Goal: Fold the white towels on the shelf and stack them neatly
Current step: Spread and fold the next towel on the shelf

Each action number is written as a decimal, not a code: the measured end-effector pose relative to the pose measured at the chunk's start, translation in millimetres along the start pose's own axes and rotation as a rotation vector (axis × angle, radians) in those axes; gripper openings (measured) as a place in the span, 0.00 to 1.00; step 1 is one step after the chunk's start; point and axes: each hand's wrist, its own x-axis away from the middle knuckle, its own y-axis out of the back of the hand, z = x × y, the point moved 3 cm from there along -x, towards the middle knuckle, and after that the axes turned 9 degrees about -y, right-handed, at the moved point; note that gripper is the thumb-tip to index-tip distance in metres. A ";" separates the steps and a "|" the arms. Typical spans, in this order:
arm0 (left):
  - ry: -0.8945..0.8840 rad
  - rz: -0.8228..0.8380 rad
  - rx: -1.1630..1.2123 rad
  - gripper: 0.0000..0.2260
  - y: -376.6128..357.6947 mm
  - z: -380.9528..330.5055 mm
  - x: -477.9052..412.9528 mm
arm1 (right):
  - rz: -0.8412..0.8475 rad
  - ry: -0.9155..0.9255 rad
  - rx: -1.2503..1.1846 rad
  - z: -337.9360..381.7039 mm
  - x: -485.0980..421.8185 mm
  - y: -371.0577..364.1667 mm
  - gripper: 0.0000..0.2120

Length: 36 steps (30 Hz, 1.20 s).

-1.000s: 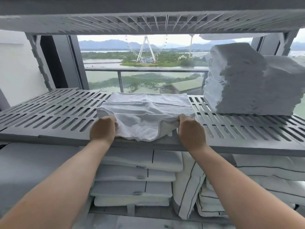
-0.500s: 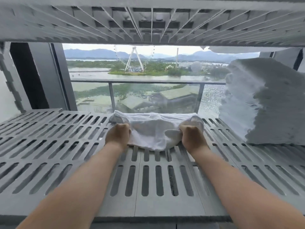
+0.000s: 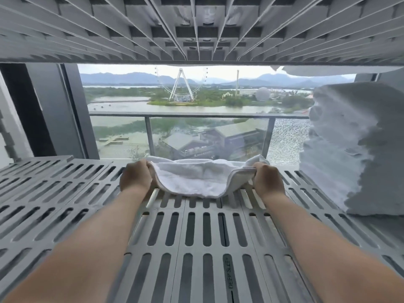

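Head view, looking along a grey slotted shelf [image 3: 197,241].

- White towel [image 3: 196,179]: lies far back on the shelf, at the rear edge, about midway across. It is partly folded. Its near edge sags in a curve between the two hands, and the lowest part of that curve touches the shelf slats.
- Left hand [image 3: 136,179]: fingers curled round the towel's left end, gripping it. Knuckles face the camera; the fingertips are hidden in the cloth.
- Right hand [image 3: 268,179]: fingers curled round the towel's right end, pinching a bunched hem. Both forearms reach straight forward over the shelf, apart from each other.
- Stack of folded white towels [image 3: 354,149]: stands on the right part of the same shelf, tall, its layered edges facing left. It is near the right hand but not touching it.
- Upper shelf [image 3: 196,29]: ribbed underside fills the top of the view.
- Behind the shelf: a window with a glass balcony railing [image 3: 196,115], then water, low buildings and a Ferris wheel [image 3: 181,86].
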 end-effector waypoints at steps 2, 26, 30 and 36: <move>0.089 0.019 -0.064 0.11 3.5 11.7 -1.1 | 0.018 -0.043 0.008 -12.4 -10.8 2.9 0.19; 0.399 -0.129 0.148 0.09 27.3 23.9 2.6 | -0.170 -0.273 -0.027 -32.5 -18.2 33.3 0.14; 0.612 -0.087 0.609 0.13 -8.6 25.3 18.6 | 0.024 -0.450 -0.210 -27.7 6.9 18.2 0.16; 0.722 -0.337 1.114 0.14 19.8 8.0 -21.5 | -0.072 -0.550 -0.889 -14.7 -18.0 37.8 0.21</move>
